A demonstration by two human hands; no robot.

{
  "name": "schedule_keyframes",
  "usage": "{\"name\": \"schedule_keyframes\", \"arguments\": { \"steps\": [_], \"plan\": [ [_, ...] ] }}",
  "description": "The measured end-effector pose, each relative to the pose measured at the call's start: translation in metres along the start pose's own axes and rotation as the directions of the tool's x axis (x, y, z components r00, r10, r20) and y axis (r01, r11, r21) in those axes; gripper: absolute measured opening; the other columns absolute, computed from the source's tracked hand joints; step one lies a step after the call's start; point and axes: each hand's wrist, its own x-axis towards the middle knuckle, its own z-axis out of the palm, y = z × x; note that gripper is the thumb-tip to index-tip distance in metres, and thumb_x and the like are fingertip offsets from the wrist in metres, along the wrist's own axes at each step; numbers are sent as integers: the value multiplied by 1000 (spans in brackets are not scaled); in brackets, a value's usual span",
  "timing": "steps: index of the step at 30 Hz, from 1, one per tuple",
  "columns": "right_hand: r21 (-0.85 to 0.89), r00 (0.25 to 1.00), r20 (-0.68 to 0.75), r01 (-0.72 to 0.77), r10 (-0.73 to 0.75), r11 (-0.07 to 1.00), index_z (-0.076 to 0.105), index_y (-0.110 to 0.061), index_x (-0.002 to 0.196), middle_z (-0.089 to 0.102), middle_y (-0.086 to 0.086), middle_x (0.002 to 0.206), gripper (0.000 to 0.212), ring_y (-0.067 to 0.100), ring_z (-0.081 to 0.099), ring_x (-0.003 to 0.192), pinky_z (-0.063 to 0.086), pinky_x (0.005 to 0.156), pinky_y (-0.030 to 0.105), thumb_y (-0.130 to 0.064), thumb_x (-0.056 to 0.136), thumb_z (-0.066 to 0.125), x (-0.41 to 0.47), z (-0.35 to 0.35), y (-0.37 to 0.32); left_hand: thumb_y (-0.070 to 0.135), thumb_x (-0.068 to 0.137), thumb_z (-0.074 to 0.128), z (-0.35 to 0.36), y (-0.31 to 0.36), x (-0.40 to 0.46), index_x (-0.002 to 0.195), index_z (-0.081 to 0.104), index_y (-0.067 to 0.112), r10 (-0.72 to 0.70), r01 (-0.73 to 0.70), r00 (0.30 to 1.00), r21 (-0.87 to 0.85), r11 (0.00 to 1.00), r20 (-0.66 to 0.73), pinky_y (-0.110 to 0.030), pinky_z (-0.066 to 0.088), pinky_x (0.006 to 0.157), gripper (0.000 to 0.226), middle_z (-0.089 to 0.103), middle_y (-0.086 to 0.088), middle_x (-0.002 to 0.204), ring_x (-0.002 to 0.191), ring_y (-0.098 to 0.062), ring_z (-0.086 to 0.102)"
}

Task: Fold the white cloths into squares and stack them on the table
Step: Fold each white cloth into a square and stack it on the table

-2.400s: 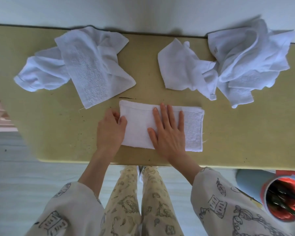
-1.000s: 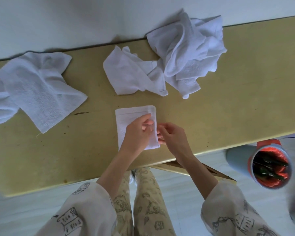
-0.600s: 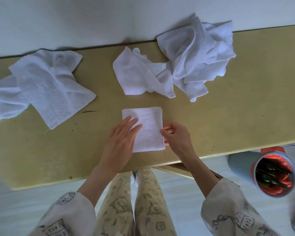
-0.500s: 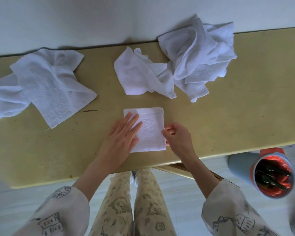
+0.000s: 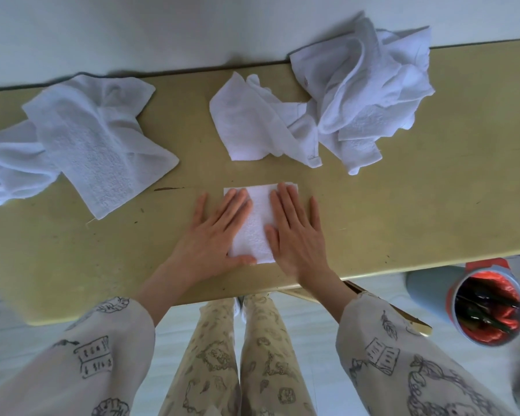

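White cloths lie across the yellow bench (image 5: pixel 403 211), and of these the biggest heap is the crumpled pile (image 5: pixel 370 91) at the far right, bunched up against the wall. To its left, touching it, a smaller rumpled cloth (image 5: pixel 252 127) spreads out flat in part. At the far left lies another loose cloth (image 5: pixel 96 142), half opened, with a second bunched cloth (image 5: pixel 9 172) tucked under its left side and running off the picture's edge.

Near the front edge of the bench, in the middle, sits the folded cloth (image 5: pixel 257 223), a small neat square well apart from the loose ones. Both hands lie flat on it. The left hand (image 5: pixel 213 235) covers its left side, fingers straight and spread, thumb along the near edge; its outer fingers rest on the bench itself. The right hand (image 5: pixel 297 235) covers the right side the same way, fingers straight, the little finger on the bench just beside the cloth. Neither grip is closed round anything: the palms press down, open.

Below the bench edge stand patterned trouser legs (image 5: pixel 237 355) and printed sleeves. On the floor at the right stands a round bin (image 5: pixel 487 307) with a red lining.
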Motion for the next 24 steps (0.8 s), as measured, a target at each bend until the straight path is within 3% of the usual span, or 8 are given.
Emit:
{"name": "schedule_keyframes", "arguments": {
  "steps": [9, 13, 14, 16, 17, 19, 21, 24],
  "plan": [
    [-69, 993, 109, -32, 39, 997, 29, -5, 142, 31, 12, 150, 58, 23, 19, 141, 14, 113, 47, -37, 93, 28, 2, -10, -6, 74, 78, 25, -2, 5, 0, 142, 20, 4, -23, 23, 999, -21, 1000, 24, -57, 10, 108, 95, 25, -14, 151, 140, -22, 16],
    [-4, 998, 36, -41, 41, 999, 48, -6, 131, 45, 14, 141, 49, 27, 41, 132, 34, 104, 52, -28, 90, 33, 0, -30, -12, 68, 83, 10, -15, 17, -4, 145, 7, 6, -104, 112, 992, -111, 987, 77, -58, 10, 110, 88, -1, -7, 154, 143, -17, -2],
    [61, 996, -14, -87, 88, 994, 51, -5, 127, 50, 16, 136, 44, 30, 47, 126, 39, 101, 51, -23, 89, 37, -2, -34, -13, 61, 85, 14, -17, 22, -8, 145, 14, 6, -143, 149, 988, -127, 981, 51, -56, 19, 109, 81, 5, -8, 155, 144, -19, 6],
    [257, 962, -84, -232, 261, 938, 54, -2, 120, 56, 18, 122, 36, 34, 53, 110, 47, 92, 48, -11, 86, 51, -5, -41, -17, 41, 90, 28, -19, 29, -18, 134, 43, 5, -204, 189, 975, -149, 971, -93, -47, 42, 95, 59, 40, -11, 145, 130, -25, 43],
    [329, 940, -65, -297, 335, 897, 54, -1, 119, 56, 18, 118, 35, 34, 53, 106, 47, 90, 45, -8, 85, 56, -5, -45, -19, 31, 90, 36, -18, 32, -22, 126, 51, 8, -243, 215, 952, -157, 964, -188, -42, 48, 86, 45, 53, -10, 133, 116, -26, 56],
    [352, 917, 60, -390, 395, 851, 53, -2, 118, 53, 16, 113, 34, 32, 50, 103, 42, 88, 38, -13, 86, 60, -4, -49, -24, 16, 85, 59, -16, 35, -22, 111, 58, 11, -356, 303, 881, -208, 930, -310, -36, 50, 71, 27, 63, -7, 109, 88, -24, 63],
    [301, 912, 115, -410, 394, 861, 52, -4, 114, 52, 13, 112, 33, 30, 49, 104, 40, 88, 36, -21, 87, 60, -2, -50, -27, 19, 78, 71, -24, 35, -15, 102, 60, 12, -479, 421, 835, -245, 873, -271, -35, 46, 66, 27, 61, -6, 94, 78, -24, 60],
    [253, 895, 176, -443, 409, 860, 50, -7, 116, 49, 10, 115, 35, 26, 46, 109, 37, 91, 35, -24, 87, 60, 4, -50, -32, 40, 88, 55, -38, 29, 3, 115, 51, 14, -603, 567, 798, -346, 747, 5, -36, 36, 85, 38, 55, -5, 109, 102, -24, 50]
  ]
}}
